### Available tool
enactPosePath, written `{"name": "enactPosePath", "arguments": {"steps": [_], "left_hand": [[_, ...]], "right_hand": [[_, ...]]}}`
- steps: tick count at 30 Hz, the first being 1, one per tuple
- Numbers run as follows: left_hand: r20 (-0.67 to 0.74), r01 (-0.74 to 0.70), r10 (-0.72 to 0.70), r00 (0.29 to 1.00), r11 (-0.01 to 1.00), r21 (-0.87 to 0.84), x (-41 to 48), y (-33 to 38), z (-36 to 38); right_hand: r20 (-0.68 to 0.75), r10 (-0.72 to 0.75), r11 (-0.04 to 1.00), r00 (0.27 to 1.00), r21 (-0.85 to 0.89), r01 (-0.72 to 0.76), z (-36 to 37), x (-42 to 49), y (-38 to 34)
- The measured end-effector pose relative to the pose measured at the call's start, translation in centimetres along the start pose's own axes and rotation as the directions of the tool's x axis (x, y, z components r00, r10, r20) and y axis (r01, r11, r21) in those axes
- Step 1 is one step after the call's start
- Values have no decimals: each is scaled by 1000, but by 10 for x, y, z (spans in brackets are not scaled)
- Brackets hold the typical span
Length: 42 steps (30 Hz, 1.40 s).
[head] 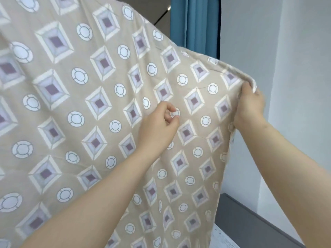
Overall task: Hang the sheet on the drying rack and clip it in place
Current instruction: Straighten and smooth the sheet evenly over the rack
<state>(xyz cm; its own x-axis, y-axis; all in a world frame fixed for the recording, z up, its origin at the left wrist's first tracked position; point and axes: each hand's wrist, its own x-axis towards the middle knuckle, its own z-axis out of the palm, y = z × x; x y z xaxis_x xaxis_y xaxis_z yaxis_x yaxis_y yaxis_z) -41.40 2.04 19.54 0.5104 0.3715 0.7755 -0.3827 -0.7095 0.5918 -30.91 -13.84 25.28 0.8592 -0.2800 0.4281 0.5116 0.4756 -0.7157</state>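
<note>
— What's the cloth like?

— The sheet (93,108) is thin, soft, beige stuff, printed with cream-framed diamonds that have purple middles, and white rings between them. It has shallow creases and a rolled hem along the top.

— Where is it?

— Held up in front of the person, filling the left and middle of the view. Its top edge slopes down from the upper left to the right hand (250,106); from there its right edge drops nearly straight down. The spread runs mostly crosswise.

— And the hands?

— The right hand grips the top right corner, fingers curled over the hem. The left hand (159,122) lies against the printed face, fingers curled, thumb and forefinger meeting on a white ring; it seems to pinch a little cloth, though that is hard to see.

— Behind?

— A blue pleated curtain (193,20), a smooth pale wall (304,51) and a dark grey ledge (241,217) at lower right
</note>
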Motion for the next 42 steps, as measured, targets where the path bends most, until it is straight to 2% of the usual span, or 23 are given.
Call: {"name": "enactPosePath", "arguments": {"steps": [2, 5, 7, 10, 12, 14, 16, 19, 23, 26, 29, 34, 36, 42], "left_hand": [[20, -6, 6, 1000, 1000, 16, -1, 3, 2], [29, 4, -4, 1000, 1000, 12, -6, 0, 2], [48, 24, -25, 999, 1000, 3, -10, -2, 2], [72, 48, -51, 996, 998, 46, -16, -4, 1], [68, 61, -65, 996, 997, 46, -18, -8, -1], [54, 84, -86, 995, 995, 48, -20, -13, -4], [43, 90, -93, 995, 995, 52, -22, -16, -6], [43, 79, -80, 996, 996, 31, -30, -18, -10], [3, 65, -65, 998, 998, -23, -51, -20, -22], [-85, 75, -79, 993, 996, -52, -72, -29, -34], [-164, 128, -133, 977, 991, -41, -91, -43, -47], [-188, 253, -239, 953, 966, 53, -124, -66, -71], [-197, 296, -277, 941, 952, 79, -137, -73, -83], [-279, 359, -307, 910, 920, 159, -165, -83, -126]], "right_hand": [[-53, 17, 999, 998, -42, -19, -9, 9, 5], [72, 118, 982, 990, -156, -105, -16, 0, 18], [161, 191, 943, 968, -305, -135, -21, -11, 25], [130, 239, 868, 962, -472, -152, -29, -13, 33], [41, 233, 901, 972, -385, -200, -33, -8, 33], [-43, 235, 945, 971, -222, -239, -33, -3, 30], [-3, 261, 958, 965, -126, -259, -31, -6, 29], [144, 321, 928, 936, -246, -281, -29, -20, 38], [174, 220, 943, 960, -288, -165, -31, -56, 54], [244, 183, 948, 952, -302, -104, -31, -93, 71], [366, 190, 939, 911, -339, -60, -30, -132, 90], [533, 258, 936, 806, -345, -71, -29, -187, 119], [570, 295, 931, 767, -351, -98, -29, -205, 126], [621, 312, 927, 719, -365, -87, -13, -241, 133]]}}
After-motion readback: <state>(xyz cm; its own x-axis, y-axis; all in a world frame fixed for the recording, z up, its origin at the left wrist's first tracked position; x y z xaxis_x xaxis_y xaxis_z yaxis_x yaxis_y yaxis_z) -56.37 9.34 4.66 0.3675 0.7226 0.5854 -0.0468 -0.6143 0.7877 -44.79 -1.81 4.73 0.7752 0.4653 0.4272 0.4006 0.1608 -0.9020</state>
